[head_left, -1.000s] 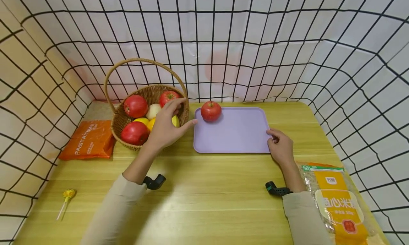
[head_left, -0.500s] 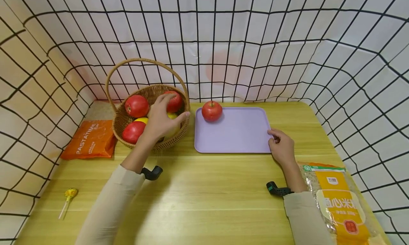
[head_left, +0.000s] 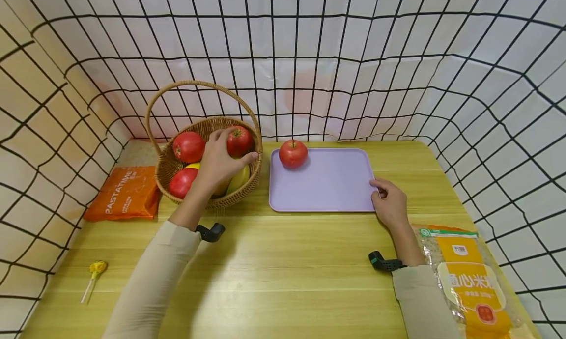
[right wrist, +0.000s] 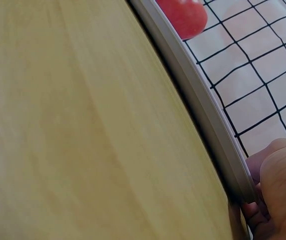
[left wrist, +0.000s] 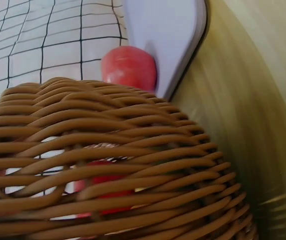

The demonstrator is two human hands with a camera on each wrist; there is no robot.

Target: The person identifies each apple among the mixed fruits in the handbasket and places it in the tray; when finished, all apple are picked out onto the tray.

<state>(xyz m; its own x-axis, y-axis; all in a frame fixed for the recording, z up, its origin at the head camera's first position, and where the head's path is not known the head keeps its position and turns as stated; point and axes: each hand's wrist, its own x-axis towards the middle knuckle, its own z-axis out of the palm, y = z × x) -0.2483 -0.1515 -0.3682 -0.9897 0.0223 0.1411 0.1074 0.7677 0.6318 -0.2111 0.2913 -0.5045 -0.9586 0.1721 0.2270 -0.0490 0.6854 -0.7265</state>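
My left hand is inside the wicker basket, its thumb and fingers spread beside a red apple at the basket's back right. The fingertips are at the apple's left side, and the thumb reaches past its front. Under the hand lies a yellow-green fruit, partly covered. Two more red apples show at the left of the basket, the upper one whole in view. My right hand pinches the right edge of a lilac tray. Another red apple sits in the tray's back left corner.
An orange pasta bag lies left of the basket, with a yellow lollipop nearer the front. A clear and yellow food bag lies under and beside the right forearm. Black-gridded cloth walls the back and sides.
My left hand has moved left and lower into the basket, from over the right-hand fruit to beside the back right apple. The right hand keeps its grip on the tray.
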